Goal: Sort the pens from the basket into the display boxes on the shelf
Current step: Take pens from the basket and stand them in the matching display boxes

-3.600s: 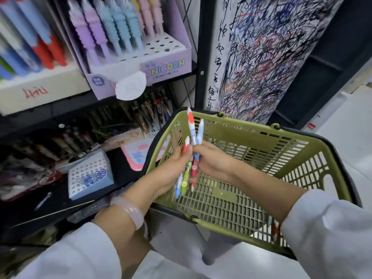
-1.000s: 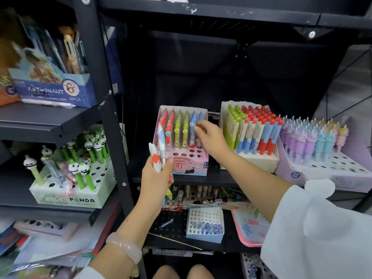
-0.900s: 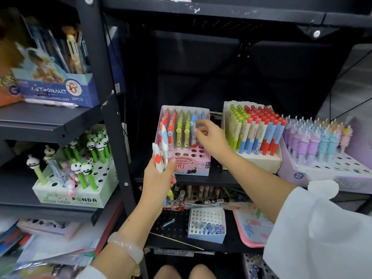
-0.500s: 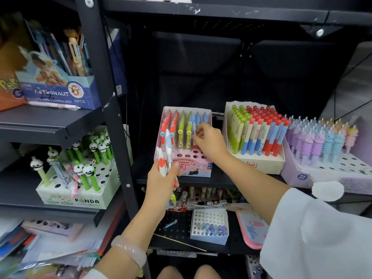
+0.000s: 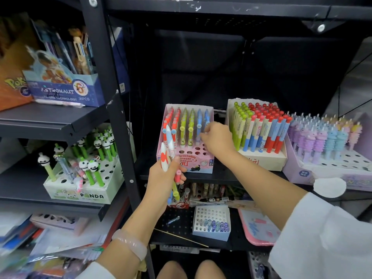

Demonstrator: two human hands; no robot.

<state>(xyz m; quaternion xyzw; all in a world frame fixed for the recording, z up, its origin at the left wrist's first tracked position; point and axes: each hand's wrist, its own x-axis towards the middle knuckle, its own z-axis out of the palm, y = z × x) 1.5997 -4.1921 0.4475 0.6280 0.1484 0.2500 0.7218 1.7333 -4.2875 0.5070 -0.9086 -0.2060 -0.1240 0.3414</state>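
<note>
Since the view a few seconds back, both hands have left the green basket and come up to the black shelf (image 5: 201,177); over the last second the right hand has hardly shifted along the pink display box.

Now the left hand (image 5: 164,178) is wrapped around a bundle of pens (image 5: 171,156), held upright just in front of the pink display box's (image 5: 198,158) left front corner. A white-and-orange pen and a blue-tipped one stick up above the fist, and green, pink and blue ends poke out below it. A pale bracelet (image 5: 130,243) sits on that wrist.

The right hand (image 5: 216,137) reaches into the right side of the pink display box with its fingers curled at the blue pens (image 5: 201,125) standing in the back rows; it seems to pinch one of them, though the fingertips are blurred. Red, green and blue pens stand in columns in the box, and the front holes are open.

Just right of it stands a white display box (image 5: 263,161) packed with green, red and blue pens, and beyond that a lilac display box (image 5: 330,170) of pastel pens. On the left bay, a panda pen box (image 5: 86,195) sits on a lower shelf and a blue astronaut box (image 5: 66,91) above it. Below the pink box lies a small white box (image 5: 211,224) with a few purple pieces.
</note>
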